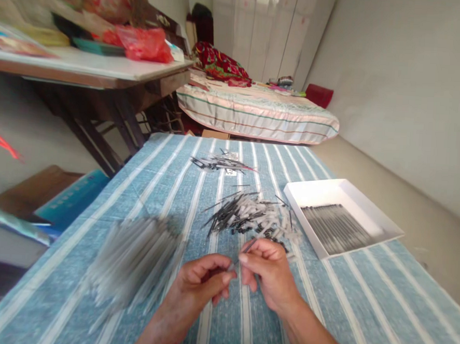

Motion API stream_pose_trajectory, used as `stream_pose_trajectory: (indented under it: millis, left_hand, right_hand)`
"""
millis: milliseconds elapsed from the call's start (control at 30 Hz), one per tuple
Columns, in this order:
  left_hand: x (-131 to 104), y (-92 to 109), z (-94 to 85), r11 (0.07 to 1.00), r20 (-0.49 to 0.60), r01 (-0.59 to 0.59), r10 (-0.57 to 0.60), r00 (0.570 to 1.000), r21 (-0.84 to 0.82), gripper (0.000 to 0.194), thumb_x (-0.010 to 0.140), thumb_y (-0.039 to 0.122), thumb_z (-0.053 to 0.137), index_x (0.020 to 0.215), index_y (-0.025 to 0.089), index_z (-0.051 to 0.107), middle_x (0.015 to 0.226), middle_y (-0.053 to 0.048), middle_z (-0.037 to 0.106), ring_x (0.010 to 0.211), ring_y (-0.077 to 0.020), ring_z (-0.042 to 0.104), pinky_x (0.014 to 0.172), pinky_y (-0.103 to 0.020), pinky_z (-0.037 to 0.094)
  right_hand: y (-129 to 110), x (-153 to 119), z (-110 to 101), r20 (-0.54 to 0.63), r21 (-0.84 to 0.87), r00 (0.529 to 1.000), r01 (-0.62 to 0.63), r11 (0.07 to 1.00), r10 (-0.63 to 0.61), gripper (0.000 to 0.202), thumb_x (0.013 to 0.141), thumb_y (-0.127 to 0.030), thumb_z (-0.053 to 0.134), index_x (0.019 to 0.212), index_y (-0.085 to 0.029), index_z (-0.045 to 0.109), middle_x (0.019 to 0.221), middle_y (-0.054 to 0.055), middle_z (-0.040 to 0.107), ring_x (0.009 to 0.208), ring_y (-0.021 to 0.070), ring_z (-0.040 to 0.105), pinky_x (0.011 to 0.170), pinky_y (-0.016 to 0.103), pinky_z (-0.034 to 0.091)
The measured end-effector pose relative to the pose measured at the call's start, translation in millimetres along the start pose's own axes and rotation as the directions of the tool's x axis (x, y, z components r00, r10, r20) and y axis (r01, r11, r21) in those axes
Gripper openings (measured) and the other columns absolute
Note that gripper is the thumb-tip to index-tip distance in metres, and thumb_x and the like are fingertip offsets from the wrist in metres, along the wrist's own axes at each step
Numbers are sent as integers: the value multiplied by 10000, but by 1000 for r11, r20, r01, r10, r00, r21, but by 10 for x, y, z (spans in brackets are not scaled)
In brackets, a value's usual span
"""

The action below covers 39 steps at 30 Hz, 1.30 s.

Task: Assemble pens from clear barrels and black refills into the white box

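Observation:
My right hand (268,270) pinches a thin dark stick (248,246) between thumb and fingertips. Close beside it, my left hand (203,279) is closed at the fingertips on a small greyish piece (231,266); whether this joins the dark stick I cannot tell. Just beyond both hands lies a loose heap of short black and whitish pieces (251,215). To the left of my left hand is a large, blurred bundle of long grey translucent tubes (134,262). A white open box (368,201) on the right holds a row of slim grey sticks (333,227).
A blue cloth with white stripes (166,189) covers the table. Farther back is another small pile of thin dark and pale pieces (222,164). A cluttered side table (143,68) stands at the left, a bed (257,109) beyond the far edge, and a wall (406,89) at the right.

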<state>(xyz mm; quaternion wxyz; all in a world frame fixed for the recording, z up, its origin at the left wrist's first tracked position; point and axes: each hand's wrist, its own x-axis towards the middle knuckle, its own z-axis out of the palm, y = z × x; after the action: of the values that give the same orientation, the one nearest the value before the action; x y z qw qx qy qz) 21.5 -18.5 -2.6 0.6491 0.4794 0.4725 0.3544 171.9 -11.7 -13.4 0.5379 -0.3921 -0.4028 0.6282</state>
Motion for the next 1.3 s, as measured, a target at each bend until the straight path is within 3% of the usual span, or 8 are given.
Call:
stream_pose_trajectory:
  millis: [233,367,467,567,700,933,1133,1300]
  left_hand:
    - [7,-13,-9,997,-32,-70,69,997,-41,153,700,271,667,799,154,673,507,18,576,484,-93,460,451,-192,371]
    - [-30,-15,7,974,-87,-177,166,982,-142,130,685,224,682,805,175,689,561,9,614,494,-88,477,468,-184,389]
    - [-35,-5,-16,960,-48,-220,215,975,-174,108,690,234,686,779,174,695,688,-19,656,506,-85,497,473,-188,406]
    - [-33,6,-32,945,-5,-228,233,972,-234,129,693,262,689,783,170,697,722,-37,662,500,-89,508,457,-195,410]
    - [-53,34,25,926,-40,-222,221,975,-306,113,689,253,692,767,171,696,680,-32,656,451,-71,485,413,-178,377]
    - [-60,22,84,903,-91,-168,144,985,-396,232,701,198,670,929,234,693,678,-31,667,434,-63,481,387,-161,330]
    - [-37,0,62,916,-71,-148,131,989,-373,183,700,198,673,880,219,702,664,-32,672,427,-56,477,395,-158,323]
    - [-17,-14,39,939,-29,-114,111,993,-324,173,697,212,677,869,207,696,662,-26,665,435,-58,479,392,-158,331]
  right_hand:
    - [3,-80,73,89,-214,993,90,973,-73,179,738,-307,623,802,-140,621,392,-84,469,303,27,357,338,140,279]
    - [-43,-142,-91,122,-396,983,174,901,-136,268,734,-301,623,959,-156,622,422,-93,424,356,54,399,392,168,315]
    - [-89,-138,-450,56,-677,983,165,717,-173,171,765,-291,572,850,-164,648,475,-60,459,417,72,414,428,188,322]
    - [-157,-101,-893,-58,-900,973,46,434,-224,176,795,-266,509,845,-186,658,589,-13,578,526,115,503,524,223,375]
    - [-228,-70,-1228,-97,-971,980,-55,231,-173,188,800,-279,492,832,-198,659,632,7,629,595,152,566,579,240,398]
    - [-237,-6,-1030,-59,-995,998,-57,79,-32,186,804,-275,489,850,-231,663,687,3,672,653,156,613,584,225,382]
    - [-237,90,-894,-129,-970,991,-122,-208,21,202,780,-236,475,778,-231,677,782,58,702,760,212,632,584,260,361]
    - [-227,124,-910,-107,-981,994,-106,-164,-2,173,741,-196,487,704,-202,656,704,50,678,691,197,612,556,253,354]
